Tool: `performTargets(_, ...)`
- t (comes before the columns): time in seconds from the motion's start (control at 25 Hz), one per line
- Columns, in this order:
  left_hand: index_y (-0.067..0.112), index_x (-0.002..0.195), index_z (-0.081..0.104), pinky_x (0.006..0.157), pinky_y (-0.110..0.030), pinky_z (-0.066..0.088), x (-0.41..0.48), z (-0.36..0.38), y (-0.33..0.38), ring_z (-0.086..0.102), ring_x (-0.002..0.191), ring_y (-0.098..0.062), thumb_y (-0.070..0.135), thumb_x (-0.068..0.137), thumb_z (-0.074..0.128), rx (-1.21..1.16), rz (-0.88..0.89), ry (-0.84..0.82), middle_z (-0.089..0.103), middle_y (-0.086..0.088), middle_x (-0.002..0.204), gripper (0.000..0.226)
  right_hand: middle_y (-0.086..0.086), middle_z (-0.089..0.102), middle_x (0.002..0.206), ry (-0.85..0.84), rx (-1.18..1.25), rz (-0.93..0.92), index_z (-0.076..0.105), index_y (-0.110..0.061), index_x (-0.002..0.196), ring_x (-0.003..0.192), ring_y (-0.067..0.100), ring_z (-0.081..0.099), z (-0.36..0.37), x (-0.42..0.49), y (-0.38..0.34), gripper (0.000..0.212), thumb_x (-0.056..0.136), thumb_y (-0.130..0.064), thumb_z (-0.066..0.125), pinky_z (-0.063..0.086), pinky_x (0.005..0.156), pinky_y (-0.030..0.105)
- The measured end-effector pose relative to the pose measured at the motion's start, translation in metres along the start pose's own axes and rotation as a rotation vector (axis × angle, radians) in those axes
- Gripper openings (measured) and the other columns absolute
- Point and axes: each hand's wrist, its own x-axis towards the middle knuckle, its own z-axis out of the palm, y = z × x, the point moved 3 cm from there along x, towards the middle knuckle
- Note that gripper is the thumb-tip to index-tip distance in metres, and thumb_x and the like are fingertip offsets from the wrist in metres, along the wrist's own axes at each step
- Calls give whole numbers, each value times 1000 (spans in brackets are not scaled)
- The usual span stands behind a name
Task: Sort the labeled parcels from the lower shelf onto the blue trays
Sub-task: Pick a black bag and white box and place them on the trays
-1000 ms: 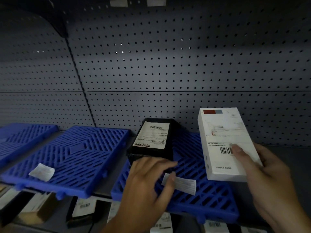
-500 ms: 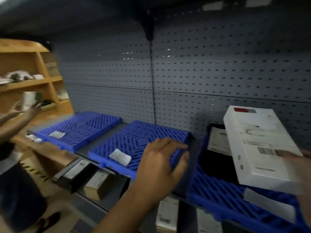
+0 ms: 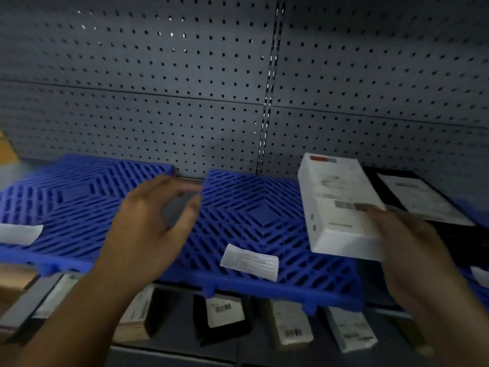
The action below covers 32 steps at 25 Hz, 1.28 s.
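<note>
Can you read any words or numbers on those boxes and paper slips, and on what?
None can be read.
White cardboard box in the right hand: barcode and print, blurred.
White paper slip on the middle blue plastic tray: lines too small.
Black parcel label: blurred.
Lower-shelf parcel labels: barcodes only, unreadable.

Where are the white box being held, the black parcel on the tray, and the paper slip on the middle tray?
white box [image 3: 337,207], head view, on its labeled top face
black parcel [image 3: 420,197], head view, on its white label
paper slip [image 3: 250,262], head view, on its center
</note>
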Motion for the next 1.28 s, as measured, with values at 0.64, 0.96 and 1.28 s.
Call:
performTargets(0.64,23,116,73,101,-34,46,4,-17,-29,62,113,-14,41,97,53,-43,-3,-79,68,9,112,32,-7,69,101,-18,-350,-49,64,-21,124,89,11,66,88,-5,25,23,106,-28,52,48,65,24)
performTargets(0.96,25,111,73,98,-34,46,4,-21,-38,64,109,-16,44,100,58,-19,-15,-57,69,10,110,27,3,54,141,87,-553,-254,44,-27,150,120,21,58,90,-9,15,53,100,-33,61,54,92,38)
performTargets(1.28,27,114,72,100,-34,45,6,-18,-29,62,110,-14,46,98,54,-38,2,-64,68,11,113,31,-9,31,158,-41,-867,-272,28,-38,155,144,20,32,106,-26,8,109,64,-77,73,41,113,55)
